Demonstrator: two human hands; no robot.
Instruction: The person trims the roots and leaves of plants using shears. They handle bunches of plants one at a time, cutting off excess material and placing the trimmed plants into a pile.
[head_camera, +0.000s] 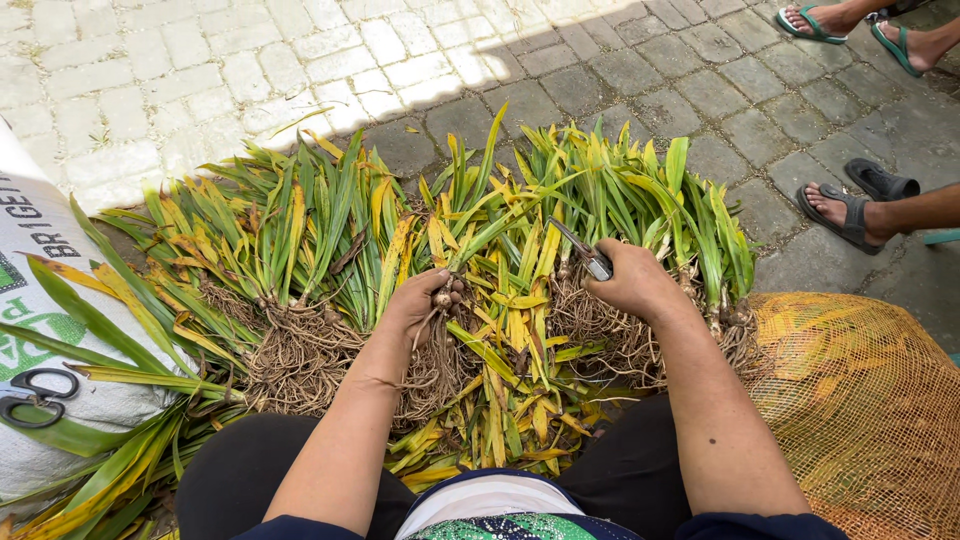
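On paved ground before the seated person lies a heap of leafy plants (330, 230) with yellow-green blades and tangled roots; left hand (420, 305) has its fingers closed around a small bulb clump (443, 295) at the heap's middle. Right hand (630, 285) grips a pair of shears (585, 252), blades pointing up-left into leaves. White sack (40, 300) with black scissors (35, 395) at left, orange mesh bag (860, 400) at right, sandalled feet (850, 205) of others beyond.

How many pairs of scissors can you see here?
2. One pair of scissors is in the right hand over the plants; black scissors lie on the white sack at left. Leaves may hide more.
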